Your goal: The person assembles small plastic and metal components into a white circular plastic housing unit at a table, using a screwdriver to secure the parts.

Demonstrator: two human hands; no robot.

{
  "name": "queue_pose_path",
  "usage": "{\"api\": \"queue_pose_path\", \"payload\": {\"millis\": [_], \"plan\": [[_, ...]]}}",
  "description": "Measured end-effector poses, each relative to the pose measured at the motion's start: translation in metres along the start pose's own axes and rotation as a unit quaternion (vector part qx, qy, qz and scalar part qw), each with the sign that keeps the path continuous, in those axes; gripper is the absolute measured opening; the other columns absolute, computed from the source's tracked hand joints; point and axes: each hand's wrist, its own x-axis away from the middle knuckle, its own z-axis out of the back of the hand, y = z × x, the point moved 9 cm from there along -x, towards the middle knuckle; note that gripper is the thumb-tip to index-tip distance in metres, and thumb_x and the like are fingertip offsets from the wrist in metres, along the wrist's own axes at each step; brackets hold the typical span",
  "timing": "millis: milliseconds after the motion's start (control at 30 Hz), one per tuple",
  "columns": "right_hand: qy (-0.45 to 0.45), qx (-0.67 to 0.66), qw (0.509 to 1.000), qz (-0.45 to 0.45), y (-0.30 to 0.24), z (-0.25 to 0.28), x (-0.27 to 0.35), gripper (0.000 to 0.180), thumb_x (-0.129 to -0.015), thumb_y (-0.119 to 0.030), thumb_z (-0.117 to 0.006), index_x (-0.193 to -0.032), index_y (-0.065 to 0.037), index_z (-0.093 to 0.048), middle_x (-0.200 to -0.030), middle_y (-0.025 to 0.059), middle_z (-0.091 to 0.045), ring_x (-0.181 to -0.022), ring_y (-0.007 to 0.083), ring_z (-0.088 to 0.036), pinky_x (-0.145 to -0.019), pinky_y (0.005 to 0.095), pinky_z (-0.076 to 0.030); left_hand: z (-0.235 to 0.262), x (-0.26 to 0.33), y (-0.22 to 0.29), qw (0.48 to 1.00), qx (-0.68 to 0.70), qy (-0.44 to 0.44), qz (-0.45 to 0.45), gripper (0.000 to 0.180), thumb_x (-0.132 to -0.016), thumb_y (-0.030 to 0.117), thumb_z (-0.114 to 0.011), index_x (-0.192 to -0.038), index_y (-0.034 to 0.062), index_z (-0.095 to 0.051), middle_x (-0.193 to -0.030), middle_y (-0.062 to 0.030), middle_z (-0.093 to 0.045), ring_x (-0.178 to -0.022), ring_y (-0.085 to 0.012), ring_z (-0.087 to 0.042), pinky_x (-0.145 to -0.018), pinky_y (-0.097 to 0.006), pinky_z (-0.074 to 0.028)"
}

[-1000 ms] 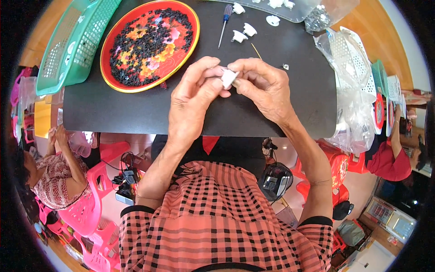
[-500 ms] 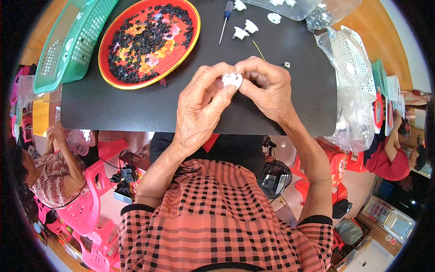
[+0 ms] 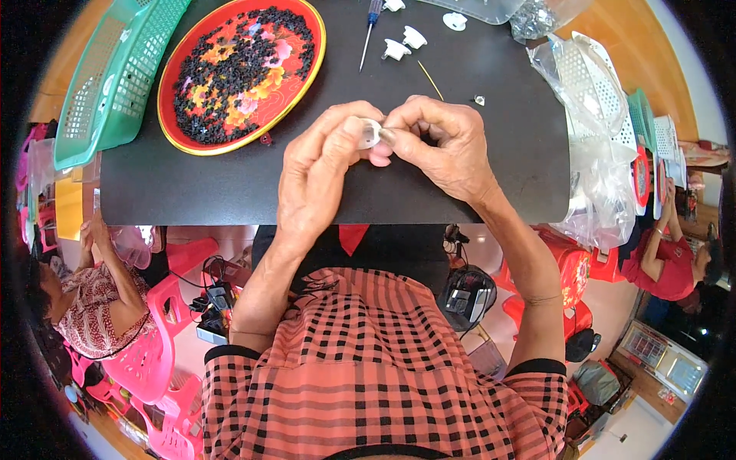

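Over the near half of the dark table, my left hand (image 3: 322,157) pinches a small round white plastic part (image 3: 369,133) between thumb and fingers. My right hand (image 3: 445,146) meets it from the right, thumb and forefinger pressed together at the part's edge. Whether a tiny piece sits between those right fingertips is hidden. Beyond my hands lie a thin yellow stick (image 3: 431,80), a small shiny piece (image 3: 480,100), and more white plastic parts (image 3: 414,37). A screwdriver (image 3: 369,34) with a dark blue handle points toward me.
A red floral tray (image 3: 167,130) of small black pieces stands at the left, beside a green basket (image 3: 107,146). Clear bags (image 3: 598,180) cover the right edge; another bag (image 3: 533,21) holds metal bits. People sit at both sides, one near a pink chair (image 3: 142,360).
My left hand has turned and shifted left, tilting the white part to show another side. My right fingertips have stayed at its edge. The view has shifted slightly.
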Motion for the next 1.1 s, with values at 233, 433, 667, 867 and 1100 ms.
{"api": "queue_pose_path", "payload": {"millis": [233,433,667,867,1100], "plan": [[0.009,0.044,0.997,-0.057,0.009,0.001,0.001,0.004,-0.08,-0.002,-0.065,-0.081,0.001,-0.063,-0.07,-0.0031,-0.056,-0.059,0.0011,-0.043,-0.051,0.0176,-0.034,0.0,-0.002,-0.011,0.983,0.173,0.003,0.067,0.039,-0.099,0.025,-0.035,-0.112,-0.0077,-0.051,-0.095,-0.0128,-0.06,-0.084,-0.0178,-0.06,-0.078,-0.032,-0.05],[-0.005,0.099,0.995,-0.001,-0.005,-0.003,-0.002,0.008,-0.078,-0.009,-0.069,-0.078,-0.003,-0.063,-0.061,-0.0027,-0.062,-0.049,-0.0014,-0.044,-0.043,0.0183,-0.034,0.002,0.002,-0.015,0.995,0.054,0.012,0.078,0.042,-0.098,0.031,-0.039,-0.115,-0.0055,-0.051,-0.097,-0.0109,-0.059,-0.084,-0.0153,-0.06,-0.081,-0.028,-0.048],[0.019,0.064,0.997,-0.041,0.007,0.003,0.001,0.011,-0.081,-0.011,-0.068,-0.077,-0.003,-0.063,-0.061,-0.0048,-0.059,-0.051,-0.0018,-0.039,-0.044,0.0181,-0.03,0.0,0.001,-0.015,0.983,0.161,0.013,0.085,0.04,-0.098,0.028,-0.039,-0.115,-0.0068,-0.05,-0.1,-0.0136,-0.059,-0.087,-0.0185,-0.06,-0.08,-0.032,-0.05],[0.02,0.056,0.998,-0.037,0.007,0.002,0.001,0.011,-0.082,-0.01,-0.067,-0.076,-0.001,-0.062,-0.059,-0.007,-0.051,-0.053,-0.001,-0.038,-0.045,0.0187,-0.03,0.001,0.0,-0.022,0.957,0.267,-0.021,0.109,0.033,-0.097,0.022,-0.043,-0.114,-0.0057,-0.05,-0.099,-0.0147,-0.059,-0.088,-0.0231,-0.062,-0.079,-0.036,-0.052],[0.029,0.098,0.994,-0.025,0.001,0.001,0.0,0.01,-0.082,-0.01,-0.066,-0.077,-0.002,-0.062,-0.061,-0.0042,-0.055,-0.055,-0.0008,-0.042,-0.047,0.0178,-0.033,0.002,0.004,-0.019,0.968,0.231,-0.016,0.099,0.033,-0.095,0.02,-0.049,-0.117,-0.0041,-0.051,-0.099,-0.0128,-0.06,-0.09,-0.0215,-0.062,-0.079,-0.035,-0.052]]}}
